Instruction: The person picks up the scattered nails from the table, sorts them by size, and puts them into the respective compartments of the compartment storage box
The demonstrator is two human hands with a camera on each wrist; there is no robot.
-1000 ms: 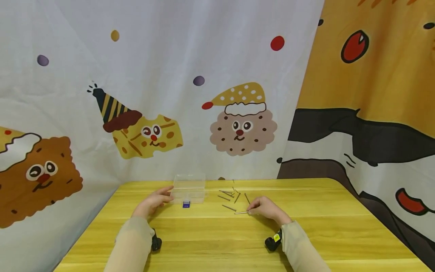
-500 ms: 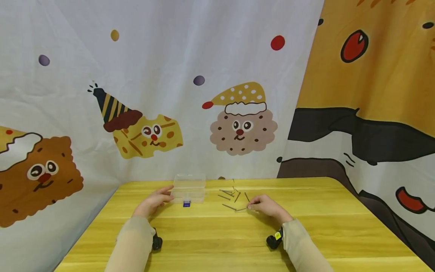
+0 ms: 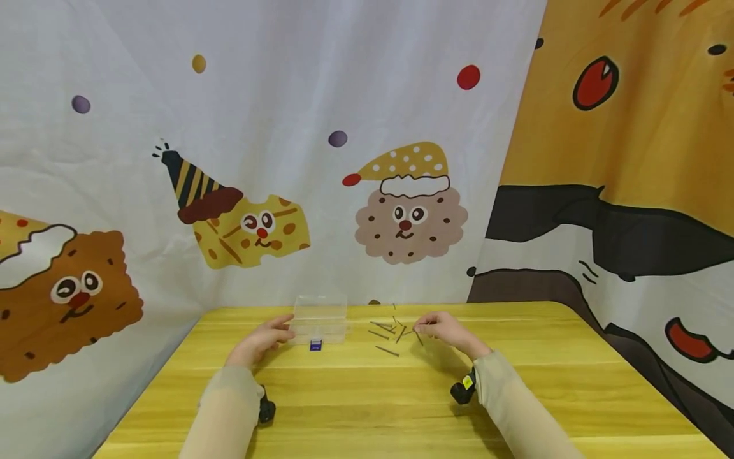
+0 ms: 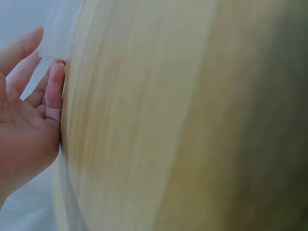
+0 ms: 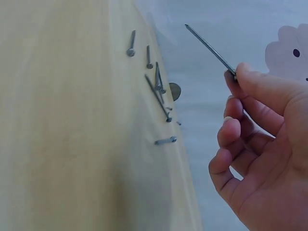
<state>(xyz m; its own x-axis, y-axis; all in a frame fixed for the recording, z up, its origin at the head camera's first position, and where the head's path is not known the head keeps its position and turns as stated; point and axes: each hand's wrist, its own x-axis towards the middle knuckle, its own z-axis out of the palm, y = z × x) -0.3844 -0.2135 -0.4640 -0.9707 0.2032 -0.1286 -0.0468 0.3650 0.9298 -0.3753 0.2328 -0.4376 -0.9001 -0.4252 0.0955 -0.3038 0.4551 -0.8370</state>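
A clear plastic box (image 3: 329, 333) stands at the back of the table with its lid raised. My left hand (image 3: 264, 342) is at its left side, fingers loosely extended and touching or nearly touching the box wall (image 4: 60, 31). Between thumb and forefinger my right hand (image 5: 269, 125) pinches a nail (image 5: 209, 48) by its head, lifted above the table with the point away from the hand. Several loose nails (image 3: 387, 350) lie scattered between the box and my right hand (image 3: 450, 331); the right wrist view shows these nails (image 5: 156, 95) of differing lengths.
A small blue piece (image 3: 315, 345) sits at the front of the box. The wooden table (image 3: 355, 408) ends at the back against a printed curtain (image 3: 275, 115). A wrist camera (image 3: 463, 390) hangs below the right sleeve.
My right hand has lifted the nail and carried it up and away toward the back of the table. The left hand stays beside the box.
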